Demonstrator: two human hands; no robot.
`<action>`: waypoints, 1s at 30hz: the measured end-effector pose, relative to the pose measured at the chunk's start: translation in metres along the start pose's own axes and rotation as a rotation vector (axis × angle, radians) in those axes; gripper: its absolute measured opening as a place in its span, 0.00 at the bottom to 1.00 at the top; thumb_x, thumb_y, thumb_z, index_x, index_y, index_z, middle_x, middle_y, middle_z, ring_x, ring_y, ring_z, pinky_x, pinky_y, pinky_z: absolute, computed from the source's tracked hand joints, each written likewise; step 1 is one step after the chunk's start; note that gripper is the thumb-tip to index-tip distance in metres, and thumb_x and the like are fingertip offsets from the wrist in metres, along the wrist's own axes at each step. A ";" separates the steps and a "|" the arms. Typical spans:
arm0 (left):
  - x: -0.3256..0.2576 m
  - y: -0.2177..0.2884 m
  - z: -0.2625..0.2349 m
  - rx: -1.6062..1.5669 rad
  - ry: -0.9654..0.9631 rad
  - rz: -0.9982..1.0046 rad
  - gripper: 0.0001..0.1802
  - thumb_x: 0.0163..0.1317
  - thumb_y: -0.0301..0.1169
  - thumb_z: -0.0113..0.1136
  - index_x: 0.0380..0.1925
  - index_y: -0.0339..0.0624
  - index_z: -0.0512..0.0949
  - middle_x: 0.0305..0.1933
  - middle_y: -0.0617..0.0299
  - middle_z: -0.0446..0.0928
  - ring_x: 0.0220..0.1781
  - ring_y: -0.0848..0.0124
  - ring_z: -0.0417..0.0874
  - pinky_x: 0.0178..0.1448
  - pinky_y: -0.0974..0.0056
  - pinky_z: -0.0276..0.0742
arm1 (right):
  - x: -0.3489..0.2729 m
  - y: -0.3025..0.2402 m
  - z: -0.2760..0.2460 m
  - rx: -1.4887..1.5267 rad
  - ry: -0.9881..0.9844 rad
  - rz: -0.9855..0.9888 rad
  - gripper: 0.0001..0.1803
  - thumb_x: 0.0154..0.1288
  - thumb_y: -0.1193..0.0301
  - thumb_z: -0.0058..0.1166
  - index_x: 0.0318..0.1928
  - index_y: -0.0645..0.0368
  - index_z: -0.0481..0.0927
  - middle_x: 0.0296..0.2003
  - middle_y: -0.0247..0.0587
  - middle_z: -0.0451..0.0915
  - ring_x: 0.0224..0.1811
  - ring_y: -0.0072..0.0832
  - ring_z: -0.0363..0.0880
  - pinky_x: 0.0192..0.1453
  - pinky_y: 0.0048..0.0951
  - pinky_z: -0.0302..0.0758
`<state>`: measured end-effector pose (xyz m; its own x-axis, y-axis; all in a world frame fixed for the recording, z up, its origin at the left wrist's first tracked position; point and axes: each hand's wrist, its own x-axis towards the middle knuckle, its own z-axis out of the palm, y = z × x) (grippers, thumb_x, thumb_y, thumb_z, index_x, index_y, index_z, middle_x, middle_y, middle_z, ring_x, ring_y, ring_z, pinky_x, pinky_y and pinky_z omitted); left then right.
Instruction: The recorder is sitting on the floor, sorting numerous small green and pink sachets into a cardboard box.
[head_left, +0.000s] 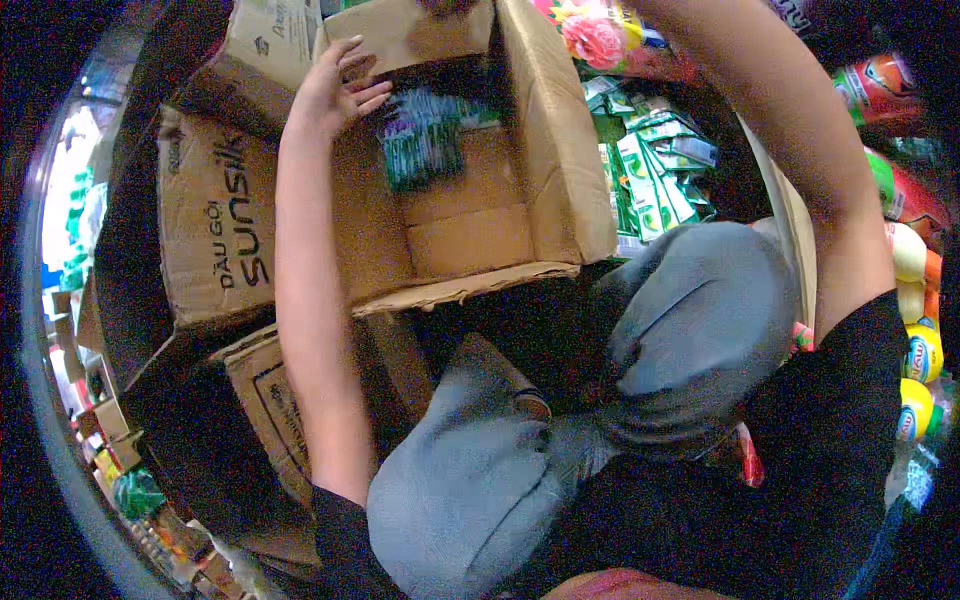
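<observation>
My left hand (345,88) is at the back left of an open cardboard box (565,150), fingers spread and nothing in them. Just right of and below its fingertips is a blurred bundle of green and purple sachets (422,145), inside the box. Brown cardboard shows on the box floor in front of the bundle. My right forearm (770,90) reaches up and leaves the picture at the top, so the right hand is out of sight. A dark blurred shape (445,6) at the top edge, above the box, is too unclear to name.
Green and white sachets (660,165) lie heaped right of the box. Another carton (218,220) stands on its left, with a cardboard flap (270,400) below. My knees (710,300) are close to the box's near edge. Colourful bottles and packs (915,350) line the right side.
</observation>
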<state>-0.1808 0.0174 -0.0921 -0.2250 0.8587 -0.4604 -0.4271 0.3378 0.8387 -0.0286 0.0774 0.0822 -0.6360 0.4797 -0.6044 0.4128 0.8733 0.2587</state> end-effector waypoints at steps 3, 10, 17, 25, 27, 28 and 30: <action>0.007 -0.006 -0.006 0.053 0.061 -0.059 0.33 0.45 0.49 0.57 0.47 0.41 0.65 0.51 0.48 0.58 0.43 0.53 0.71 0.47 0.56 0.70 | -0.010 0.052 0.049 0.048 0.313 0.001 0.09 0.42 0.67 0.53 0.17 0.60 0.78 0.20 0.44 0.78 0.23 0.30 0.76 0.27 0.31 0.72; 0.010 -0.005 0.018 0.198 0.043 -0.023 0.32 0.47 0.50 0.53 0.49 0.42 0.65 0.53 0.55 0.62 0.43 0.60 0.72 0.44 0.62 0.69 | 0.073 0.084 0.454 0.535 -0.006 0.461 0.33 0.33 0.50 0.63 0.35 0.65 0.76 0.39 0.48 0.76 0.43 0.40 0.73 0.46 0.36 0.71; -0.010 -0.001 0.041 0.803 0.234 0.732 0.19 0.49 0.41 0.55 0.31 0.32 0.75 0.28 0.59 0.75 0.27 0.75 0.75 0.32 0.70 0.71 | 0.053 0.095 0.362 0.746 0.312 0.461 0.23 0.28 0.61 0.65 0.29 0.60 0.77 0.29 0.50 0.77 0.32 0.38 0.77 0.39 0.34 0.72; -0.063 -0.023 0.126 0.805 -0.292 1.222 0.38 0.39 0.36 0.67 0.51 0.37 0.62 0.51 0.56 0.66 0.53 0.68 0.66 0.56 0.66 0.61 | -0.049 0.047 0.171 1.273 0.922 -0.287 0.13 0.52 0.65 0.52 0.33 0.63 0.76 0.26 0.35 0.76 0.30 0.18 0.72 0.34 0.18 0.67; -0.058 -0.035 0.136 0.571 -0.438 1.067 0.37 0.38 0.36 0.68 0.49 0.35 0.64 0.49 0.55 0.68 0.50 0.67 0.69 0.56 0.65 0.62 | -0.062 0.038 0.161 1.399 0.863 -0.287 0.14 0.54 0.72 0.51 0.42 0.62 0.73 0.33 0.35 0.76 0.36 0.20 0.73 0.40 0.20 0.69; -0.058 -0.033 0.134 0.571 -0.433 1.069 0.37 0.38 0.36 0.68 0.49 0.35 0.64 0.49 0.55 0.68 0.50 0.67 0.69 0.56 0.65 0.62 | -0.063 0.038 0.161 1.451 0.907 -0.304 0.14 0.54 0.73 0.51 0.42 0.62 0.73 0.33 0.35 0.76 0.36 0.20 0.73 0.41 0.21 0.69; -0.063 -0.022 0.127 0.150 -0.487 0.475 0.30 0.41 0.33 0.64 0.47 0.36 0.66 0.46 0.59 0.71 0.48 0.71 0.71 0.54 0.66 0.64 | -0.064 0.035 0.159 1.558 0.999 -0.342 0.14 0.53 0.74 0.51 0.42 0.61 0.73 0.34 0.36 0.75 0.37 0.21 0.73 0.42 0.22 0.69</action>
<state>-0.0463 0.0050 -0.0446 0.0760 0.9899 0.1197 -0.2464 -0.0976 0.9642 0.1301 0.0637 0.0101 -0.6662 0.6925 0.2768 -0.0181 0.3561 -0.9343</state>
